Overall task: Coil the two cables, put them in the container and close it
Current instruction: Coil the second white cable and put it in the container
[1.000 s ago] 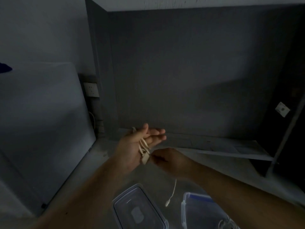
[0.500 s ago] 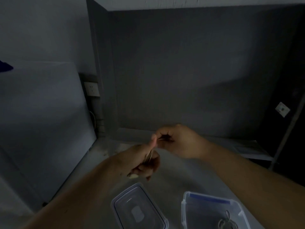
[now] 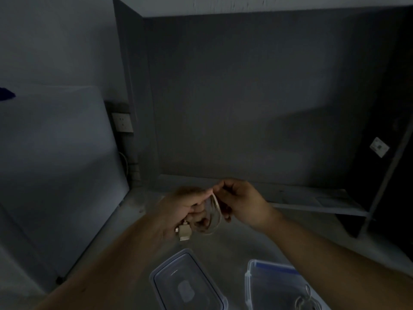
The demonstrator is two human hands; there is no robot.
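Note:
My left hand (image 3: 183, 206) holds a pale cable (image 3: 214, 215) wound into loops, with its plug ends hanging below the palm. My right hand (image 3: 241, 200) pinches the top of the loops just right of the left thumb. Both hands hover above the grey table. Below them stands an open clear container (image 3: 268, 278) with a blue rim at the bottom right; a second coiled cable (image 3: 306, 300) lies inside it. The clear lid (image 3: 165, 269) lies flat on the table to the left of the container.
A dark panel (image 3: 257, 97) closes off the back of the table (image 3: 241, 245), with a low ledge (image 3: 312, 198) along its foot. A pale board (image 3: 55, 164) leans at the left. A wall socket (image 3: 122, 123) sits behind it. A dark frame (image 3: 384, 175) stands at the right.
The loose cable end that hung below the hands a second ago has been wound up. My right hand rose to the top of the loops, and my left hand turned palm down around the coil.

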